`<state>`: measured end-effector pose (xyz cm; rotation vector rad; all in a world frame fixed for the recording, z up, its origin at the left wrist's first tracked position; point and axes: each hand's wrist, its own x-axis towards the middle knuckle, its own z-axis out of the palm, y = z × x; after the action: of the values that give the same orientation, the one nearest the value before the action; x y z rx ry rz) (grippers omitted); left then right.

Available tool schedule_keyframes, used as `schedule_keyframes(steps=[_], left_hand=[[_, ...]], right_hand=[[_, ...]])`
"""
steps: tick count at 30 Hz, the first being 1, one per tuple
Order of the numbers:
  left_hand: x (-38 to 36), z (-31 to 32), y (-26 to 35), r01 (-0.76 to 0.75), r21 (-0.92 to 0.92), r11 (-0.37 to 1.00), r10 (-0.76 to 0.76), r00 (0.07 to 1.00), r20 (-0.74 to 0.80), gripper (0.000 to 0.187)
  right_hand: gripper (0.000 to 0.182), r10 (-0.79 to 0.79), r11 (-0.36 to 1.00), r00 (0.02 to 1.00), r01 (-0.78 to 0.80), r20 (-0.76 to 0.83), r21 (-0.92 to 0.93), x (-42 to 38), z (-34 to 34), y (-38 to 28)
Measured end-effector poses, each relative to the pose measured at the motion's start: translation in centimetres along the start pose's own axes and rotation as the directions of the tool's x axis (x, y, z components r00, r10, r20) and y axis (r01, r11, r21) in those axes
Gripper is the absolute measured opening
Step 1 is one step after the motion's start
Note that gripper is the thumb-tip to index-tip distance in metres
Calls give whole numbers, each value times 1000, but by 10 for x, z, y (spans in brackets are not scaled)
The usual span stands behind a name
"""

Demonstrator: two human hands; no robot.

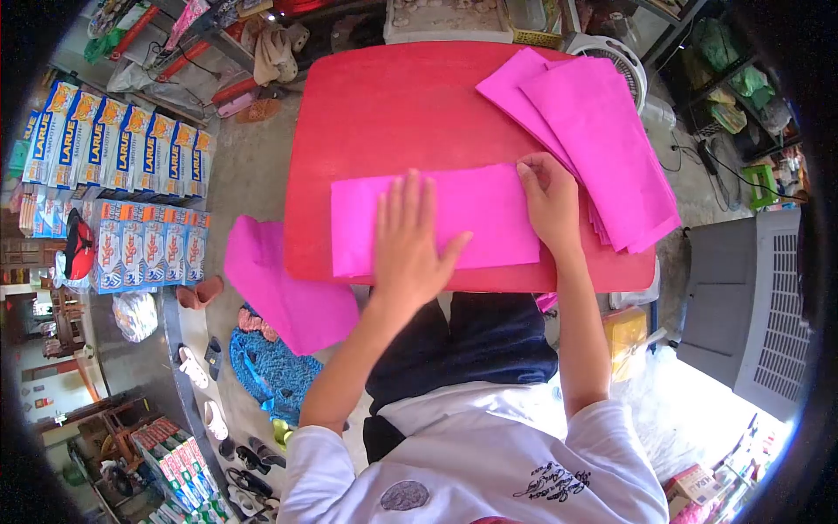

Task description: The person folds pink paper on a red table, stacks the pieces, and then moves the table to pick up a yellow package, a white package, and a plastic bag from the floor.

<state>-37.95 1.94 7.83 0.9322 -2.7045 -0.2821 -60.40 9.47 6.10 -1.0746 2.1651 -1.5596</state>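
A folded bright pink sheet (480, 218), paper or thin cloth, lies as a long rectangle along the near edge of a red table (384, 105). My left hand (410, 236) rests flat on its left half, fingers stretched out. At the sheet's upper right corner, my right hand (548, 194) has thumb and fingers closed on the edge. Beyond that hand, a stack of folded pink sheets (602, 140) lies at a slant on the table's right side. Another pink piece (288, 284) is below the table's left edge, partly hidden by my left forearm.
Stacked beer cartons (122, 140) stand to the left. A blue shaggy mat (271, 367) and several shoes (214, 419) are on the floor. At the right is a large grey appliance (742, 306) with a slatted panel. A round fan (615, 65) stands behind the table.
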Motion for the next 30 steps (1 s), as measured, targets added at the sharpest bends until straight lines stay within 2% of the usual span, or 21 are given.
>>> schedule_keyframes(steps=[4, 8, 11, 14, 16, 18, 21, 24, 30], left_hand=[[-21, -21, -55, 141, 142, 980, -139, 990, -22, 82], [-45, -33, -104, 268, 250, 931, -260, 964, -63, 82], [-47, -36, -118, 397, 115, 911, -390, 917, -82, 81], [-20, -45, -81, 167, 82, 983, -147, 968, -201, 82], [-1, -38, -47, 23, -22, 1000, -25, 996, -91, 77], [7, -16, -27, -18, -164, 986, 19, 1000, 7, 79], [6, -4, -38, 10, 33, 999, -11, 1000, 17, 81], [-9, -15, -69, 165, 175, 971, -161, 986, -33, 81], [-37, -35, -119, 343, 335, 878, -332, 939, -92, 82]], right_hand=[[16, -22, 1000, 1000, 23, 19, -22, -1, -1, -4], [13, 19, 1000, 999, -19, 48, -10, -1, -2, -4], [14, -12, 1000, 1000, 11, 8, 15, -1, -1, -1], [16, 4, 1000, 1000, -4, 2, 23, -2, 0, -4], [17, 1, 1000, 1000, -1, -3, 31, -2, 1, 2], [17, -20, 999, 1000, 20, -9, 40, 0, 1, 7], [17, -55, 998, 999, 55, -5, 20, 2, 1, 11], [17, -8, 1000, 1000, 7, 19, 18, 0, -2, 11], [16, -27, 1000, 999, 27, 26, -4, 2, -3, 1]])
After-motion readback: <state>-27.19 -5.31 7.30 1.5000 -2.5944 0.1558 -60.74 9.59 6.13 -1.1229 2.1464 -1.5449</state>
